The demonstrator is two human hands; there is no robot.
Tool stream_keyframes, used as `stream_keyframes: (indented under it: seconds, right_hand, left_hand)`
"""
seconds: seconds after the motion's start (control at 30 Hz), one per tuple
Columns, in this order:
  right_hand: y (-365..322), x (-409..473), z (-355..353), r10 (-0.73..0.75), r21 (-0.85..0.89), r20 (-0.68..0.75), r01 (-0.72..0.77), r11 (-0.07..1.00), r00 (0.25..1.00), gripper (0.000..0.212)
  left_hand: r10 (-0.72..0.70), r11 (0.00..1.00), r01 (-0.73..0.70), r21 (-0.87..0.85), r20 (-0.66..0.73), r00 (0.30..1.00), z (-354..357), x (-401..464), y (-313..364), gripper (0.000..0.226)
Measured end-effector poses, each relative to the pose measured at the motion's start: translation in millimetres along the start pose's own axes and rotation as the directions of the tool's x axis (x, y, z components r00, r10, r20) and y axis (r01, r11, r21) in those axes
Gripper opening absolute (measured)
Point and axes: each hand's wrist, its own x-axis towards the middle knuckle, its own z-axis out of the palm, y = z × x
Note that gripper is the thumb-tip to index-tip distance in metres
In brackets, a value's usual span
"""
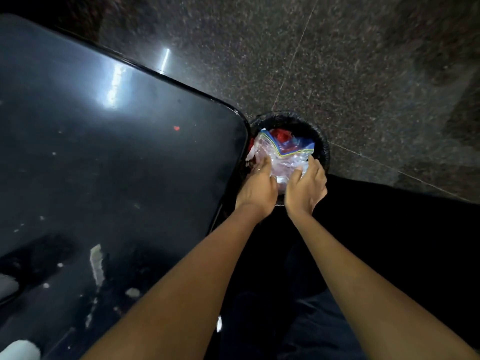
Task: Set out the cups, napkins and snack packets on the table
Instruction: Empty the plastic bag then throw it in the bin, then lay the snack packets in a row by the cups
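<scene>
Both grips clamped on clear plastic bag [283,157]: left hand [258,187] and right hand [306,188] pinch its near edge. Bag sits in black bin [323,148] on the floor, beside desk [117,152] corner.

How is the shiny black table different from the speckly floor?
The table is smooth and dark and mirrors a bright light; the floor is grey, grainy stone with thin seam lines. The table has pale scraps and a red speck lying on it; the floor near the bin shows none. The table has a rounded corner; the floor runs on out of view. Both are dim and hard-looking.
</scene>
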Motion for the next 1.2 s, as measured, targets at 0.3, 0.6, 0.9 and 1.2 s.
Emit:
stream_keyframes:
  seconds: [0.3, 0.6, 0.9, 1.2]
  right_hand:
    - [-47, -61, -69, -0.447, -0.009, -0.042, 0.447, 0.895, 0.894, 0.044]
    - [-92, -138, -129, -0.772, -0.122, 0.032, 0.769, 0.627, 0.635, 0.047]
    - [-113, -277, -107, -0.947, -0.008, 0.223, 0.972, 0.237, 0.233, 0.052]
    - [-81, -458, -60, -0.912, 0.163, 0.387, 0.984, -0.073, -0.132, 0.053]
  left_hand:
    - [0.222, 0.964, -0.177, 0.198, -0.234, 0.946, -35, -99, 30, 0.048]
    - [0.223, 0.927, -0.016, 0.375, -0.518, 0.826, -109, -194, -2, 0.056]
    - [0.044, 0.964, 0.167, 0.205, -0.747, 0.663, -101, -313, -103, 0.058]
    - [-0.311, 0.926, 0.335, -0.173, -0.855, 0.415, -48, -468, -241, 0.059]
